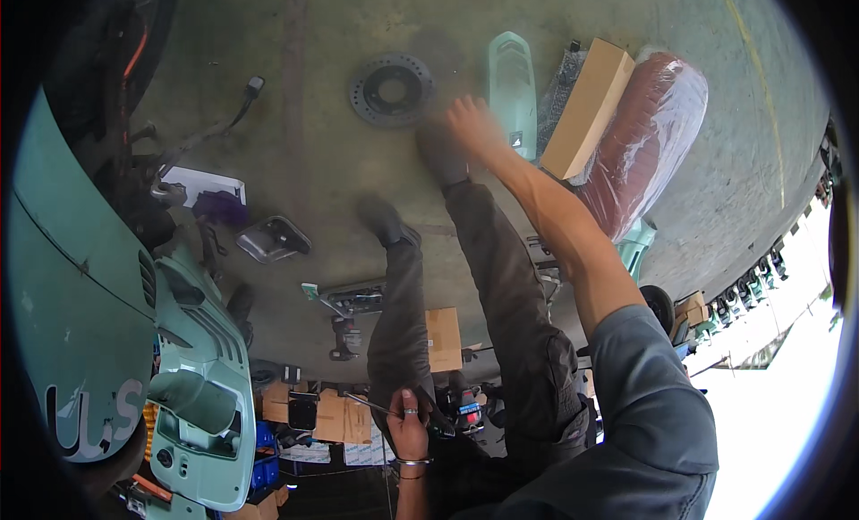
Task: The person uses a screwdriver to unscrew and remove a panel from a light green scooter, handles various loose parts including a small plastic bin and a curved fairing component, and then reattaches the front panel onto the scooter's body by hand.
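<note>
My right hand [474, 128] is stretched far forward over the floor, blurred by motion, its fingers seemingly apart with nothing seen in them. Just left of it lies a round metal brake disc [360, 92] with a dark centre. A pale green plastic panel [512, 81] is close on its right. Near my lap, my left hand [409, 428] is closed round a thin metal rod [369, 404], which juts out leftward. The rod's other end is hidden in the fist, so its kind cannot be told.
Pale green scooter bodywork [201, 430] stands at the left. A long cardboard box [588, 108] and a plastic-wrapped reddish-brown part [649, 135] lie at the right. A metal tray [273, 240], a cordless power tool [344, 338] and a small carton [443, 339] are near my legs.
</note>
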Demonstrator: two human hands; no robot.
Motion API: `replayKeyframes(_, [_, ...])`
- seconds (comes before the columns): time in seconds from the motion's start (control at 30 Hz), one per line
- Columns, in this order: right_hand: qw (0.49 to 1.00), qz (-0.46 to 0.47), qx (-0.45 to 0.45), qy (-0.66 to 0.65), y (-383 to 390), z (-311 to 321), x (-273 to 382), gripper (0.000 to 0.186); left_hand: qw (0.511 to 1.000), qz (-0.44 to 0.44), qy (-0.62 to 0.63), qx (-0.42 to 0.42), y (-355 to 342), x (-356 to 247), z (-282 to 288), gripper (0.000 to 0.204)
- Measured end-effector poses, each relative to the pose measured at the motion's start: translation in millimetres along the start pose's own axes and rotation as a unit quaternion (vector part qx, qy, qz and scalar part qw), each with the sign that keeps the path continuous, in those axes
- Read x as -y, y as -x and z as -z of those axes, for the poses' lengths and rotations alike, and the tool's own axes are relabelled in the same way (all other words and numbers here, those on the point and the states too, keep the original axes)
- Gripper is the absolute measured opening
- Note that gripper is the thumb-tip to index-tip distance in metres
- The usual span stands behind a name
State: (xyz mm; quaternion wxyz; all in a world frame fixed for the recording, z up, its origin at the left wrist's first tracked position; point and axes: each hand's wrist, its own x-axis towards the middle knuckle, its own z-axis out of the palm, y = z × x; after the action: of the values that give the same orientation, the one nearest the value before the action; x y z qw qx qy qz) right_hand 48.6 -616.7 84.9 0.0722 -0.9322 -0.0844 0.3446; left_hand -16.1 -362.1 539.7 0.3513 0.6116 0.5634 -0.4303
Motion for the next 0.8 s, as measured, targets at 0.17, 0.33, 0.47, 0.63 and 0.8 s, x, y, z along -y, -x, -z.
replayKeyframes(0.17, [0.966,0.125,0.117,0.193,18.2,-11.4,-52.3,0.037,1.0,-0.011,0.009,0.02,0.9,2.9,3.1,0.028])
replayKeyframes(0.33, [0.948,0.102,0.17,0.249,-9.4,2.7,-60.3,0.031,1.0,-0.021,-0.003,0.007,-5.4,7.9,-10.6,0.028])
replayKeyframes(0.47, [0.968,0.018,0.181,0.171,15.3,48.4,-34.0,0.028,0.999,-0.034,0.016,0.023,35.7,15.2,15.2,0.036])
replayKeyframes(0.63, [0.991,0.048,0.065,0.108,114.0,160.2,5.9,0.021,0.993,-0.025,0.106,0.041,83.1,33.8,72.0,0.038])
replayKeyframes(0.8, [0.988,0.075,-0.025,-0.133,205.4,318.2,97.1,0.019,0.969,-0.077,0.233,0.017,112.8,56.1,146.4,0.037])
